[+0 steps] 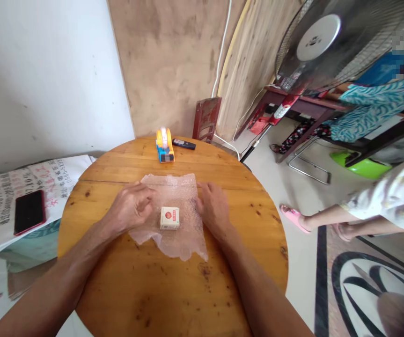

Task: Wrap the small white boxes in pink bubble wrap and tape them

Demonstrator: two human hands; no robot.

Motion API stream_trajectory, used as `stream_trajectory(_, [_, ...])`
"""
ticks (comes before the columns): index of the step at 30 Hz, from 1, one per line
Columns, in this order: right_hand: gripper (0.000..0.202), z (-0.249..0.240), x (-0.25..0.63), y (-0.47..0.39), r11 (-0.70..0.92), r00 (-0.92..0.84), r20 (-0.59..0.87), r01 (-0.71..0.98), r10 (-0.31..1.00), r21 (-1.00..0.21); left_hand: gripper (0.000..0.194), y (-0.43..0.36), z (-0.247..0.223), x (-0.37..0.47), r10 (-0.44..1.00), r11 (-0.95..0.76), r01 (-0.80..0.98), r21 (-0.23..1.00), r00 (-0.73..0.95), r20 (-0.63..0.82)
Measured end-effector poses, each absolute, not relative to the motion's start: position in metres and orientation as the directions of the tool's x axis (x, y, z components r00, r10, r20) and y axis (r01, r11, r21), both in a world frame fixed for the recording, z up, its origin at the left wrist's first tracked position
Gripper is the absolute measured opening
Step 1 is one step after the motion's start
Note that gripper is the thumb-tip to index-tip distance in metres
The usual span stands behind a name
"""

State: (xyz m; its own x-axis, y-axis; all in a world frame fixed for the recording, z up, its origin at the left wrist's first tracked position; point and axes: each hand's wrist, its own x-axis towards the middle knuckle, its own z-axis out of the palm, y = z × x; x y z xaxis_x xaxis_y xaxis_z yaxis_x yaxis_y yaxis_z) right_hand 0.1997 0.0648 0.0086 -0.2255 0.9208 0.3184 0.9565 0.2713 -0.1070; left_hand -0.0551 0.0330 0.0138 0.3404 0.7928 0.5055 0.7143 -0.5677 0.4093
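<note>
A small white box [170, 218] with red print lies near the middle of a spread sheet of bubble wrap [175, 243] on the round table. At the sheet's left side is my left hand [131, 207], its fingers curled in over the edge; whatever they may grip is hidden. My right hand [215, 206], a little blurred, rests at the right edge with thumb and forefinger apart, touching or close to the wrap. Neither hand touches the box. Beyond the sheet stands a yellow and blue tape dispenser [165, 146] with a roll in it.
The wooden table [145, 295] has a dark remote-like object [184, 144] behind the dispenser. A phone [30, 212] lies on printed sheets at left. A chair [207, 119] stands behind the table, a large fan [318, 37] at upper right. Two people are on the right.
</note>
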Motion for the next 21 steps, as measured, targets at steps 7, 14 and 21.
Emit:
stream_trajectory(7, [0.018,0.013,0.201,0.059,0.272,-0.253,0.244,0.961,0.936,-0.044,0.061,0.03,-0.01,-0.04,0.825,-0.564,0.546,0.619,0.401,0.399])
stream_trajectory(14, [0.05,0.004,0.209,0.081,0.208,-0.059,0.279,0.814,0.958,-0.543,0.069,0.033,-0.024,-0.036,0.847,-0.492,0.456,0.741,0.447,0.288])
stream_trajectory(21, [0.047,0.005,0.185,0.126,0.122,-0.061,0.106,0.475,0.993,-0.872,0.056,0.037,-0.024,-0.032,0.85,-0.505,0.484,0.715,0.426,0.311])
